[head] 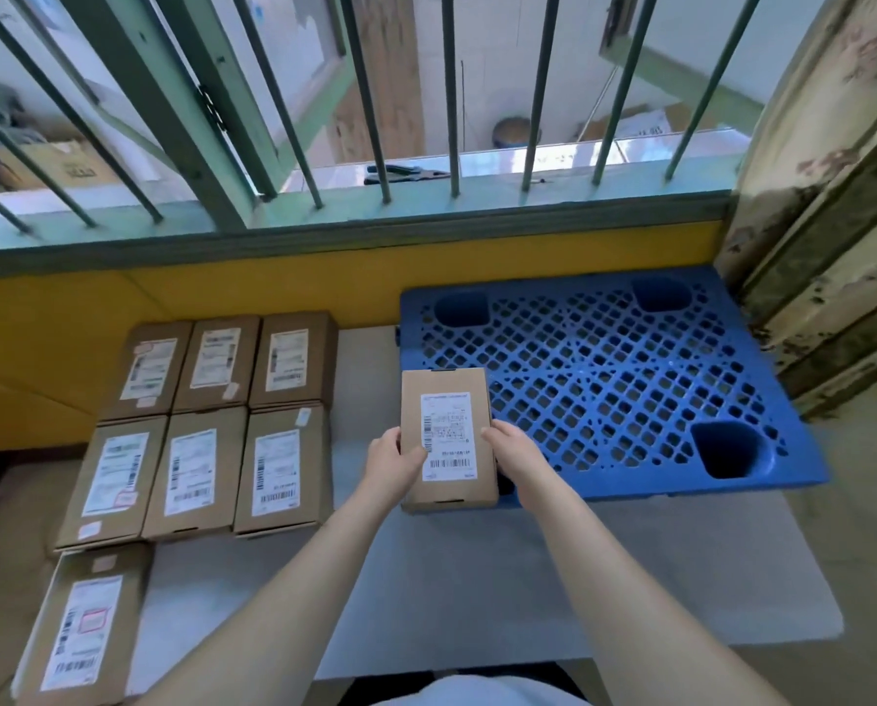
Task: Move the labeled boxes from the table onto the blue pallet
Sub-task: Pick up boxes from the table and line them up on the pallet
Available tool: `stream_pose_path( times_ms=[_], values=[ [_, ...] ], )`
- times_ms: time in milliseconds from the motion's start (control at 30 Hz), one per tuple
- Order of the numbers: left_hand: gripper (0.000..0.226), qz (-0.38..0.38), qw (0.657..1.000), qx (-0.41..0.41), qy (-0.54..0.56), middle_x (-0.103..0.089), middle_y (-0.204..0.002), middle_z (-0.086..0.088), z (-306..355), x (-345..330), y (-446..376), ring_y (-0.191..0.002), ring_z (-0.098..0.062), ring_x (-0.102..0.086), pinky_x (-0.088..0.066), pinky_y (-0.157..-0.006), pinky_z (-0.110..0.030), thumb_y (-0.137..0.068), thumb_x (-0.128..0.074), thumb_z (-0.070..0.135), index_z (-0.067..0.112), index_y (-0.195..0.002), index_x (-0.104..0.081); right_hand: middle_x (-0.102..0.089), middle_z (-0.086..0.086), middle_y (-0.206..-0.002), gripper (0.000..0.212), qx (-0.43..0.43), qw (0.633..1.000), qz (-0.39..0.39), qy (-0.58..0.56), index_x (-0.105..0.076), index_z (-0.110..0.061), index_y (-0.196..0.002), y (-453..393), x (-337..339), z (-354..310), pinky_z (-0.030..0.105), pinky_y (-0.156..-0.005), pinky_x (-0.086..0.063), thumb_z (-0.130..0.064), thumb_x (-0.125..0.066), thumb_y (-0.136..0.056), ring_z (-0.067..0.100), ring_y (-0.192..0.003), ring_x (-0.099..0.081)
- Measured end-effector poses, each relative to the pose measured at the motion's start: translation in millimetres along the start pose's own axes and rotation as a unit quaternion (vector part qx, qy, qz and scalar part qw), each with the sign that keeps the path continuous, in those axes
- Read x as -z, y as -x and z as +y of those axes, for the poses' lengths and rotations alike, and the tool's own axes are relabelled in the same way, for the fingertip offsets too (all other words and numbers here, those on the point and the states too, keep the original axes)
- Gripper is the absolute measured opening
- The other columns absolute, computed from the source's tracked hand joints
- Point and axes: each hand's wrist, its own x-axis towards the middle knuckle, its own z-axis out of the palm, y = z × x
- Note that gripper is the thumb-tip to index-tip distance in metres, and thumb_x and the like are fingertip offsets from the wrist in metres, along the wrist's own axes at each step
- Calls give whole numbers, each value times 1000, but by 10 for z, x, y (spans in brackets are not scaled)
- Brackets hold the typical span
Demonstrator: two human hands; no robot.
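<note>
I hold a brown cardboard box point(446, 400) with a white shipping label between both hands, above the near left corner of the blue pallet point(604, 369). My left hand point(393, 458) grips its left edge, thumb on the label. My right hand point(515, 450) grips its right edge. The pallet is a perforated plastic grid lying on the right side of the table, with nothing resting on it. Several more labeled boxes point(199, 425) lie flat in rows on the left of the table, and one separate box point(87, 629) sits nearer to me at the far left.
The table point(477, 578) has a pale grey top. A yellow wall point(273, 293) and a green barred window point(375, 211) stand behind it. A weathered wooden panel point(829, 247) rises just right of the pallet.
</note>
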Motion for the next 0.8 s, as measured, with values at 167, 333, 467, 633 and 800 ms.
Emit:
stream_pose_path(
  times_ms=[167, 333, 467, 633, 800],
  values=[
    [58, 8, 999, 25, -24, -50, -131, -5, -78, -4, -90, -106, -21, -53, -44, -84, -32, -89, -55, 29, 12, -143, -39, -42, 11, -151, 56, 22, 996, 58, 69, -39, -9, -147, 2, -35, -3, 40, -98, -44, -35, -45, -99, 27, -134, -45],
    [70, 43, 998, 35, -16, -37, -147, -7, -163, 280, -71, -130, -24, -44, -42, -99, -38, -89, -55, 33, 19, -151, -26, -44, 9, -140, 40, 120, 965, 150, 180, -52, -13, -131, -22, -239, -111, 44, -101, -37, -31, -45, -95, 29, -128, -39],
    [66, 108, 993, 48, 7, -43, -142, -6, -429, 807, 70, -125, -23, -48, -43, -101, -40, -87, -55, 30, 19, -148, -32, -39, 7, -151, 55, 205, 951, 110, 203, -38, -12, -148, -24, -833, -247, 42, -114, -31, -33, -45, -97, 25, -139, -34],
    [58, 183, 977, 98, 46, -47, -139, -6, -1118, 1560, 323, -122, -24, -51, -43, -101, -37, -88, -57, 26, 17, -143, -40, -37, 6, -154, 58, 251, 939, 12, 234, -36, -12, -150, 135, -1813, -279, 39, -118, -26, -33, -49, -97, 22, -143, -32],
    [53, 217, 964, 141, 57, -49, -134, -12, -2058, 2273, 535, -116, -29, -53, -46, -95, -34, -87, -58, 25, 11, -137, -47, -39, 9, -152, 59, 247, 915, -77, 311, -35, -10, -150, 348, -2826, -10, 36, -114, -28, -32, -49, -97, 25, -142, -33]
  ],
)
